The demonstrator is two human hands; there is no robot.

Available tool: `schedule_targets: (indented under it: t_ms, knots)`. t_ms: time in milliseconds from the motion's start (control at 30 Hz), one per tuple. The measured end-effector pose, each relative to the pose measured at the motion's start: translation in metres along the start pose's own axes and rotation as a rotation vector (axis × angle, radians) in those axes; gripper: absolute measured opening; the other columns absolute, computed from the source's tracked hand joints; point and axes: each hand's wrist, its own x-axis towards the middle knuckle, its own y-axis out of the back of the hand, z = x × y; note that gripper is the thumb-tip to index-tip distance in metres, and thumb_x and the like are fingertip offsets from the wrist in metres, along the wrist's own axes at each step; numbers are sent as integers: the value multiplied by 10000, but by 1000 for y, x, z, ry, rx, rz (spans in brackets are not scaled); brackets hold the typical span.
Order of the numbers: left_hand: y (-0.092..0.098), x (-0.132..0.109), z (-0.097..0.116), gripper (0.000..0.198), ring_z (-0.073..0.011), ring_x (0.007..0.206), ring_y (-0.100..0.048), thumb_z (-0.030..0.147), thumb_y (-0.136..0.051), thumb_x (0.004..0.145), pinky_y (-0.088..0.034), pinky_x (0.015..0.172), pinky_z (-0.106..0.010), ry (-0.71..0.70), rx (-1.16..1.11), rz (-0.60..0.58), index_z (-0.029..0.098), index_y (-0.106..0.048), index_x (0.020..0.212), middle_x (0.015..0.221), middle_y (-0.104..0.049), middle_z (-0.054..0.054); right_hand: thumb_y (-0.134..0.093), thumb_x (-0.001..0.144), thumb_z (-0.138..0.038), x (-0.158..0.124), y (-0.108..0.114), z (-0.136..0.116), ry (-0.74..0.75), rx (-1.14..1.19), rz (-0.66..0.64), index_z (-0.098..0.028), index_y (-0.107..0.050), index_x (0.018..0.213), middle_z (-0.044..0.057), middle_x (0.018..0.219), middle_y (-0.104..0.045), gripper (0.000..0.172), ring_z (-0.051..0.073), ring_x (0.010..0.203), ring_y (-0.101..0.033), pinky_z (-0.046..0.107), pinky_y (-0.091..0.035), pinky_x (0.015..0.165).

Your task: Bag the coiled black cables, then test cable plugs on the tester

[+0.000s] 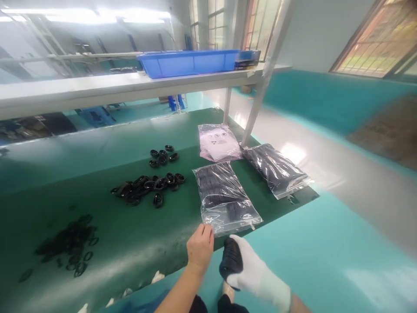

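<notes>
My bare left hand [201,247] pinches the near left corner of a clear zip bag [224,219], its fingers closed on the plastic edge. Rows of black ring-like parts [216,184] fill the far portion of that bag, which lies flat on the green table. In a white glove, my right hand [249,265] is wrapped round a stack of black rings [230,259], held just off the table's front edge below the bag's opening. What exactly the rings are for does not show.
A second filled bag [276,169] lies at the table's right edge, beside a pinkish printed bag [218,142]. Loose black parts [143,187] and thin black rings [73,241] lie in piles to the left. A blue bin [192,64] stands on the raised shelf [114,87].
</notes>
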Motion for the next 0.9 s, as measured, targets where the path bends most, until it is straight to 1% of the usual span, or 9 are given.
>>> schedule_targets:
  t_ms: [100,200,267,467,567,667,800,867,900]
  knots:
    - [3,-4,-1,198,-133,636,-574,171,-415,887,-421,575,-233,0,-71,8,203,-589,796,758,-592,-4,-636,490,-252,23,-15,-13,37,-210,78,-135,-393,1297,132,1221,-463,851,291,1160,-435,392,-361,992]
    - [6,-7,1,190,-115,687,-590,147,-415,884,-453,648,-212,6,-175,17,201,-583,814,781,-598,4,-604,502,-243,43,-17,-16,8,-328,136,-98,-359,1329,154,1214,-448,874,316,1184,-401,408,-340,1001]
    - [6,-8,2,185,-114,705,-595,143,-420,881,-463,664,-209,15,-239,26,199,-582,812,780,-599,4,-596,514,-243,52,-17,-14,-29,-374,154,-93,-344,1346,171,1226,-434,882,332,1188,-397,421,-340,991]
    - [2,-9,-2,145,-119,694,-588,155,-447,875,-475,649,-213,17,-373,62,183,-571,804,762,-587,-11,-605,540,-287,64,-24,-11,-141,-355,214,-130,-305,1375,184,1326,-358,901,329,1228,-385,415,-344,983]
    - [1,-11,-6,138,-112,669,-578,150,-454,874,-470,631,-204,-15,-412,56,184,-560,793,748,-575,-10,-605,562,-310,70,-30,-12,-164,-322,275,-129,-304,1371,185,1333,-361,882,323,1226,-390,413,-340,989]
    - [-4,-13,-10,140,-104,672,-575,127,-456,869,-461,624,-191,-90,-458,57,192,-553,791,752,-570,-6,-606,591,-337,79,-42,-12,-166,-354,414,-122,-296,1374,187,1306,-390,869,329,1188,-420,419,-356,969]
    - [-20,-21,-19,158,-90,622,-549,113,-435,872,-440,594,-180,-171,-565,48,206,-532,787,734,-552,6,-617,611,-377,94,-66,-2,-193,-480,673,-92,-305,1366,199,1233,-451,864,353,1142,-435,460,-356,942]
    - [-27,-24,-27,163,-93,609,-541,128,-425,878,-443,591,-186,-169,-584,19,211,-526,779,724,-547,8,-622,608,-433,102,-78,8,-140,-561,800,-69,-353,1329,205,1179,-478,851,359,1112,-442,482,-356,922]
    - [-29,-23,-31,171,-94,602,-539,136,-423,880,-446,588,-186,-169,-579,-17,212,-524,764,716,-545,9,-624,606,-464,105,-83,13,-103,-600,857,-63,-373,1313,208,1161,-482,850,360,1101,-443,492,-352,919]
